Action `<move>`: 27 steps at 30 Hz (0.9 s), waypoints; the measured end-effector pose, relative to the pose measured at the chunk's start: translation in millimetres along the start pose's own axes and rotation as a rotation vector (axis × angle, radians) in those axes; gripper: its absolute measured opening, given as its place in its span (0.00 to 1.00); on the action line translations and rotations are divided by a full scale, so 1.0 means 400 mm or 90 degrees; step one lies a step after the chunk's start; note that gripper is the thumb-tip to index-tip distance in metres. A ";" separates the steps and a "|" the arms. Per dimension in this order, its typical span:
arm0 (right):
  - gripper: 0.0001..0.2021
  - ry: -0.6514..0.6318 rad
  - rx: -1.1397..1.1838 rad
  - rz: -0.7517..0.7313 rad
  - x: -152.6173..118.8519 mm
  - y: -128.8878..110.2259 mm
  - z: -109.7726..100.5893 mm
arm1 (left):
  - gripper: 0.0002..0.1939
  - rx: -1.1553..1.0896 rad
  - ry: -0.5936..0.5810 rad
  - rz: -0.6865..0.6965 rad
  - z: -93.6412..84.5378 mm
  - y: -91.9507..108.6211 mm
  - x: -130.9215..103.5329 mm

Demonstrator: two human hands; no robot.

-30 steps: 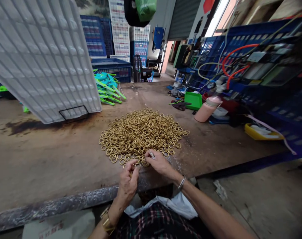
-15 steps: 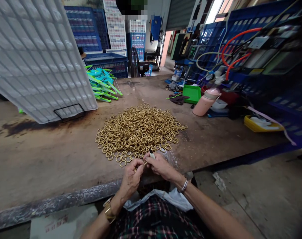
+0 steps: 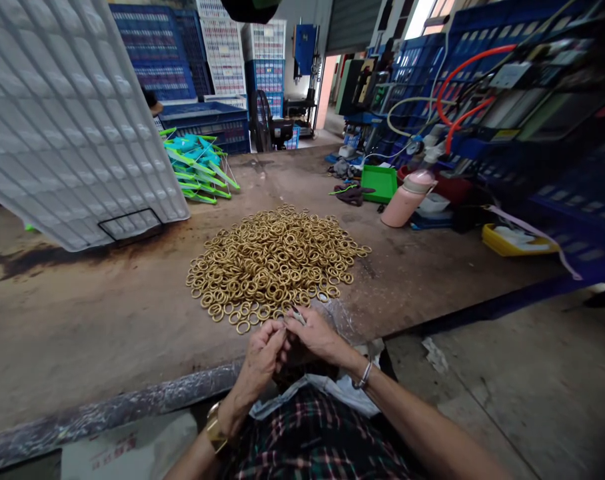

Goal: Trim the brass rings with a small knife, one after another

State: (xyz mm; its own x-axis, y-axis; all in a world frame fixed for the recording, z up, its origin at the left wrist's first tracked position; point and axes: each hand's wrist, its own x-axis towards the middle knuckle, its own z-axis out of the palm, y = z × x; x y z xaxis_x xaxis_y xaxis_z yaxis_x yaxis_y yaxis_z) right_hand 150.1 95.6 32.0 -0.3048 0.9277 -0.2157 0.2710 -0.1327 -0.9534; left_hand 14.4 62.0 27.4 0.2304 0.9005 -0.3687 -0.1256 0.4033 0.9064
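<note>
A brown tabletop (image 3: pixel 107 320) carries a tilted white panel (image 3: pixel 82 120) at left. Gold rings (image 3: pixel 277 253) lie heaped in the middle, with a pink bottle (image 3: pixel 401 205) beyond them to the right. At the heap's near edge, the left hand (image 3: pixel 262 352) has its grip pinched; I cannot tell on what. Just beside it, the right hand's (image 3: pixel 318 337) grip is closed around a small dark-tipped tool (image 3: pixel 298 315).

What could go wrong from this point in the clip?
The right hand grips a slim tool close to the left hand, so a slip might nick a finger.
Both hands are right beside the gold-coloured rings; a bump could scatter loose ones, perhaps over the table's near edge.
</note>
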 end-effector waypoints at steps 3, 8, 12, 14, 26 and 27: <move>0.14 -0.012 0.027 -0.005 0.003 0.000 -0.001 | 0.17 -0.054 0.006 -0.005 0.006 0.005 -0.006; 0.12 0.098 -0.191 -0.059 -0.001 0.011 -0.011 | 0.18 -0.096 0.045 -0.014 0.011 0.019 -0.013; 0.06 0.028 -0.412 -0.112 -0.023 0.019 -0.001 | 0.17 -0.073 0.054 0.010 0.004 0.011 -0.010; 0.08 0.012 -0.488 -0.105 -0.029 0.020 0.008 | 0.17 -0.046 0.061 0.022 0.000 0.005 -0.008; 0.13 0.008 -0.652 -0.041 -0.025 0.020 0.027 | 0.17 0.019 0.082 0.028 0.003 0.004 -0.016; 0.13 0.012 -0.657 -0.033 -0.025 0.022 0.029 | 0.17 0.010 0.076 0.025 0.002 0.000 -0.017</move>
State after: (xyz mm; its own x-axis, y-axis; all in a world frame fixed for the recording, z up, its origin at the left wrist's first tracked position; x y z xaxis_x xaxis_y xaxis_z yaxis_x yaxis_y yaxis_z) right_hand 145.0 81.1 23.3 -0.3268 0.9301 -0.1678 0.9118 0.2636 -0.3150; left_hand 13.7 55.8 30.1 0.1092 0.9289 -0.3538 -0.1162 0.3655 0.9235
